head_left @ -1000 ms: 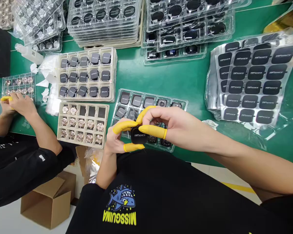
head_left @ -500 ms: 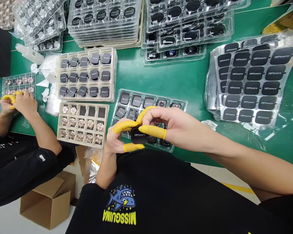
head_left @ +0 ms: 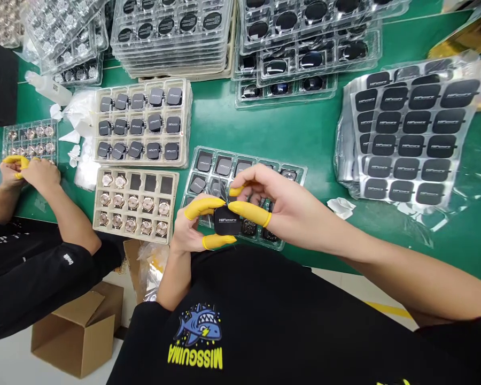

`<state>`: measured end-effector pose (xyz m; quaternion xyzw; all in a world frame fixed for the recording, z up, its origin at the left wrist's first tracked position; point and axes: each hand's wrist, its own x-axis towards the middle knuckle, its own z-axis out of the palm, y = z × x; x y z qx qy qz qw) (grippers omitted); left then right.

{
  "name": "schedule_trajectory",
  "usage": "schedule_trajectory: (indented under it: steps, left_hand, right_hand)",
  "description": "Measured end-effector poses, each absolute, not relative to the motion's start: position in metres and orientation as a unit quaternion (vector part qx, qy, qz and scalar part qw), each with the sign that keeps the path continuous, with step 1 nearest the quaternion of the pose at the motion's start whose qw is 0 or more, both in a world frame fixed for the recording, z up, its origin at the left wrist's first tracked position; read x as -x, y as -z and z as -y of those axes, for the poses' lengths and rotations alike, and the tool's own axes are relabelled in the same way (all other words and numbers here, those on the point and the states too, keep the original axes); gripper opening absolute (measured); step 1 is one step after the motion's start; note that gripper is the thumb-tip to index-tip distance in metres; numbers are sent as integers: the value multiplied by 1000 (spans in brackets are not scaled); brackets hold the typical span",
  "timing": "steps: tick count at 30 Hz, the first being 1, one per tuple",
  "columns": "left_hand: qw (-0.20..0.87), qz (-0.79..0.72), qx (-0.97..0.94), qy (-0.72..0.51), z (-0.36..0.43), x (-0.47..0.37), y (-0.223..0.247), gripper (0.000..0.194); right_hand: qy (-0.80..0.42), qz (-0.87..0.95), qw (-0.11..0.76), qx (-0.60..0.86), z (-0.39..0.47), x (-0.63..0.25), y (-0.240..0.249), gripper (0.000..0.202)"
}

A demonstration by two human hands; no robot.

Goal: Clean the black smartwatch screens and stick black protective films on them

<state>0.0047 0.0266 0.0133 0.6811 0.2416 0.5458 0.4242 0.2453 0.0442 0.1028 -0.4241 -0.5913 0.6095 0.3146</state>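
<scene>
A square black smartwatch face [head_left: 226, 220] with white "HiFuture" lettering is gripped by its edges in my left hand [head_left: 190, 227], between yellow-cotted thumb and finger. My right hand [head_left: 280, 208] is at its upper right corner. The right thumb tip, in a yellow finger cot, touches or nearly touches that corner, while the index finger curls above, apart from the thumb. Beneath both hands lies a clear plastic tray [head_left: 192, 160] of square watch faces. Those at its upper left show HiFuture labels, others show bare round watch backs. My hands hide part of this tray.
Sheets of black HiFuture stickers [head_left: 409, 144] lie at right, beside crumpled white paper [head_left: 340, 207]. Left are a tray of labelled watch faces [head_left: 144, 163] and a beige tray of round watches [head_left: 136, 238]. Stacked clear trays [head_left: 172, 59] stand behind. A co-worker's hands [head_left: 32, 174] work far left.
My right index finger has lifted off the watch face's top edge, and its fingers have drawn back and parted from the thumb. More of the label shows. My left hand keeps its hold.
</scene>
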Motion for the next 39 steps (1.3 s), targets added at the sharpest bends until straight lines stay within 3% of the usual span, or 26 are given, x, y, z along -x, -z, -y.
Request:
schedule_trajectory:
  steps: [6, 11, 15, 19, 22, 26, 28, 33, 36, 39]
  left_hand:
    - [448, -292, -675, -507, -20, -3, -1, 81]
    - [470, -344, -678, -448, -10, 2, 2, 46]
    - [481, -348, -688, -417, -3, 6, -5, 40]
    - [481, -359, -694, -398, 0, 2, -12, 40]
    - [482, -367, -694, -389, -5, 3, -16, 42]
    - [504, -358, -704, -351, -20, 26, -23, 70]
    - [504, -362, -714, -325, -26, 42, -26, 51]
    - [531, -386, -667, -352, -35, 68, -35, 73]
    - [592, -279, -662, -364, -65, 98, -53, 76]
    - [543, -332, -677, -369, -129, 160, -70, 75]
  right_hand:
    - [-689, 546, 248, 407, -34, -246, -99, 47]
    - [-704, 551, 204, 399, -30, -238, -93, 46]
    - [-707, 547, 202, 400, -31, -233, -89, 51]
    - [-680, 566, 205, 418, -35, -227, -89, 56]
    - [-665, 572, 208, 433, -37, -223, -89, 49]
    - [-687, 539, 221, 434, -40, -224, -84, 49]
    - [-706, 522, 211, 429, -40, -227, -80, 53]
    - [-693, 550, 200, 421, -37, -223, -76, 45]
    - [-703, 540, 218, 409, -36, -217, -76, 43]
    - [-657, 560, 279, 420, -39, -222, -68, 47]
